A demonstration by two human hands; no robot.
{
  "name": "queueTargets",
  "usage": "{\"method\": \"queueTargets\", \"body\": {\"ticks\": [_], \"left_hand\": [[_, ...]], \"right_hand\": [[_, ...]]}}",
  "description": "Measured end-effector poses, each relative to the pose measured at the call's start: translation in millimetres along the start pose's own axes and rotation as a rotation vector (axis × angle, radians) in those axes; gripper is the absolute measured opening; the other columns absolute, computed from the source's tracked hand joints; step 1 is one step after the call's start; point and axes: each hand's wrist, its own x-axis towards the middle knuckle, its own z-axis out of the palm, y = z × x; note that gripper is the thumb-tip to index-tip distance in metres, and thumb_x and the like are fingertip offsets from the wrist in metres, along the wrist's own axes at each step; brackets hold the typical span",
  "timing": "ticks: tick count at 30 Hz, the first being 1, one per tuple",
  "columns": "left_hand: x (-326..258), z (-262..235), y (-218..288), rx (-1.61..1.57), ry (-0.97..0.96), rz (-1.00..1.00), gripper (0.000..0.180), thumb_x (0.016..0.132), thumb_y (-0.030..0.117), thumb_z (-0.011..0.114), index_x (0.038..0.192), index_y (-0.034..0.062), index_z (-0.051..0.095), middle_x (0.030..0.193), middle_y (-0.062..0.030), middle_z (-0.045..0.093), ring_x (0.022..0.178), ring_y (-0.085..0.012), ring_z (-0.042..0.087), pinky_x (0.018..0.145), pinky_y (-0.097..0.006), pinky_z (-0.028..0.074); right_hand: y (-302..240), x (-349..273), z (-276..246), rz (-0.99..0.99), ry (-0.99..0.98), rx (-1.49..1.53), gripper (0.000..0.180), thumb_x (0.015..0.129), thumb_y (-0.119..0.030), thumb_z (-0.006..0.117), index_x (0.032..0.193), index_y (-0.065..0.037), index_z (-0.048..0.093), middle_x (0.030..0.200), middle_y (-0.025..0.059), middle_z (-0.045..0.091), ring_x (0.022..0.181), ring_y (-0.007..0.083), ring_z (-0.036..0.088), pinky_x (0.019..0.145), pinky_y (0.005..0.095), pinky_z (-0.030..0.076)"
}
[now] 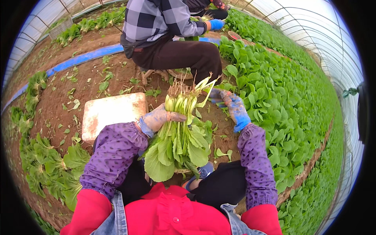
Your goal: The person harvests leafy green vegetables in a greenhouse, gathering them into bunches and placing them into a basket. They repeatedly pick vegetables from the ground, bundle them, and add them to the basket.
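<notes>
A thick bunch of leafy greens point(178, 139) hangs upside down in front of me, with its thin roots point(182, 89) on top and its broad leaves spread below. My left hand point(159, 117), in a soiled blue-and-tan glove, is wrapped round the pale stems from the left, thumb across the front. To the right of the root end is my right hand point(234, 107), gloved the same way. Its fingers point toward a pale stalk point(204, 94) that sticks out of the bunch; they are blurred, and whether they touch it I cannot make out.
A pale foam block point(113, 113) lies on the soil at my left. Piles of pulled greens point(51, 162) line the far left. Dense growing greens point(286, 109) fill the right. Ahead, a person in a checked jacket point(150, 19) sits on a low stool point(154, 75), beside a blue strip point(86, 58).
</notes>
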Motion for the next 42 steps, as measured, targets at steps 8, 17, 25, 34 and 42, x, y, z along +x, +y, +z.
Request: {"method": "queueTargets", "body": {"ticks": [8,17,25,34,42], "left_hand": [[7.9,-2.6,-23.2,-0.145,-0.032,-0.006,0.045,0.077,0.01,0.063,0.12,0.002,0.05,0.099,-0.0108,0.063,0.09,-0.0184,0.061,0.082,-0.031,0.048],[3.8,-5.9,-0.7,-0.18,0.118,0.079,0.043,0.08,0.02,0.058,0.115,-0.0037,0.051,0.105,-0.0132,0.059,0.096,-0.0242,0.058,0.086,-0.038,0.048],[-1.8,4.0,13.9,-0.375,0.088,0.044,0.049,0.078,0.016,0.056,0.122,-0.0026,0.045,0.104,-0.0143,0.059,0.092,-0.0264,0.06,0.084,-0.038,0.049],[-2.6,9.9,19.3,-0.438,-0.022,0.04,0.05,0.076,0.017,0.059,0.121,0.0,0.044,0.102,-0.0152,0.058,0.095,-0.0274,0.058,0.087,-0.041,0.047],[-1.7,8.5,17.1,-0.428,-0.02,0.069,0.051,0.076,0.018,0.059,0.12,-0.0015,0.043,0.101,-0.0132,0.057,0.094,-0.0276,0.058,0.087,-0.042,0.048]], "right_hand": [[-8.1,7.4,83.8,-0.229,-0.023,0.495,0.047,0.092,-0.034,0.048,0.127,-0.003,0.044,0.118,0.0081,0.054,0.105,0.0154,0.052,0.092,0.0317,0.042],[1.7,-0.8,55.1,-0.208,-0.087,0.034,0.026,0.094,-0.018,0.047,0.116,-0.005,0.052,0.083,0.0033,0.059,0.077,0.0086,0.053,0.071,0.0241,0.045],[-23.4,-16.6,92.8,-0.035,-0.035,0.315,0.034,0.094,-0.021,0.05,0.122,-0.002,0.049,0.103,0.0032,0.06,0.092,0.0091,0.053,0.083,0.023,0.043],[-22.9,-7.3,87.3,-0.159,0.201,0.197,0.016,0.086,-0.012,0.06,0.098,-0.001,0.064,0.088,-0.0001,0.061,0.077,0.0076,0.052,0.073,0.0225,0.043],[-17.6,-10.2,87.2,-0.451,0.22,-0.326,0.017,0.082,-0.011,0.063,0.098,-0.004,0.065,0.078,0.0048,0.056,0.071,0.0177,0.056,0.066,0.0293,0.045]]}}
